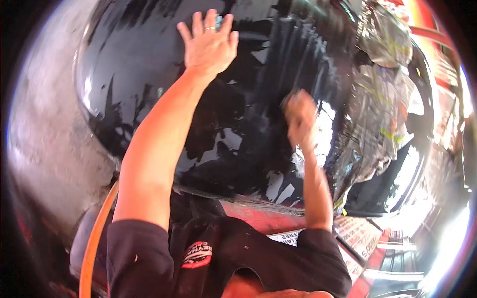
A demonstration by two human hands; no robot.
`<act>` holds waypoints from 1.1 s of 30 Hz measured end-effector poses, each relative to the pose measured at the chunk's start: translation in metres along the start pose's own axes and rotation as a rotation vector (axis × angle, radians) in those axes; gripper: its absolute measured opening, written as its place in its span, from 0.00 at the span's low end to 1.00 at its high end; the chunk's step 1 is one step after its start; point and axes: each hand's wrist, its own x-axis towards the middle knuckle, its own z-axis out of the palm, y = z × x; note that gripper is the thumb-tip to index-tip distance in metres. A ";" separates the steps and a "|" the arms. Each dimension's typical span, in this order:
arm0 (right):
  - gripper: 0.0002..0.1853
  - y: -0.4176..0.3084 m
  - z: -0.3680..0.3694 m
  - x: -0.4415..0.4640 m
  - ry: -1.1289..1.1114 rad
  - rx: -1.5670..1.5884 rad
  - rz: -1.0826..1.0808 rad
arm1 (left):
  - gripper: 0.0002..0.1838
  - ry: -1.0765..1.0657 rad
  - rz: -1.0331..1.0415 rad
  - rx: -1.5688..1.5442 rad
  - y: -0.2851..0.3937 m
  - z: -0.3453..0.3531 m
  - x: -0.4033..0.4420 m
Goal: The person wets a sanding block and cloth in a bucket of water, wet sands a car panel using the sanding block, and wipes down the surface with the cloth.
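Note:
A large, glossy black car body panel (226, 107) fills the middle of the head view, with wet-looking streaks and bright reflections on it. My left hand (211, 49) rests flat on its upper part, fingers spread, a ring on one finger. Lower and to the right, my right hand (300, 116) is on or just over the panel, blurred by motion. Its fingers look curled together. Whatever is under or inside them is hidden by the blur.
Crumpled clear plastic sheeting (372, 114) covers the car's right side. An orange hose (99, 238) runs up at lower left beside the grey concrete floor (54, 119). Printed signs (357, 236) and a red surface (258, 216) lie beyond the panel's lower edge.

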 end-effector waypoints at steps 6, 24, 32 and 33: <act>0.18 0.063 0.003 0.046 0.027 -0.082 0.003 | 0.28 0.003 0.037 0.056 -0.007 0.003 0.004; 0.16 0.129 -0.002 0.085 0.152 0.050 0.330 | 0.28 -0.007 0.089 0.083 -0.010 0.006 0.001; 0.21 0.008 -0.033 -0.075 -0.034 0.120 0.276 | 0.29 -0.063 0.062 0.130 -0.005 0.000 0.002; 0.22 0.026 -0.026 -0.043 0.011 0.173 0.223 | 0.29 -0.054 0.059 0.120 -0.004 0.000 0.002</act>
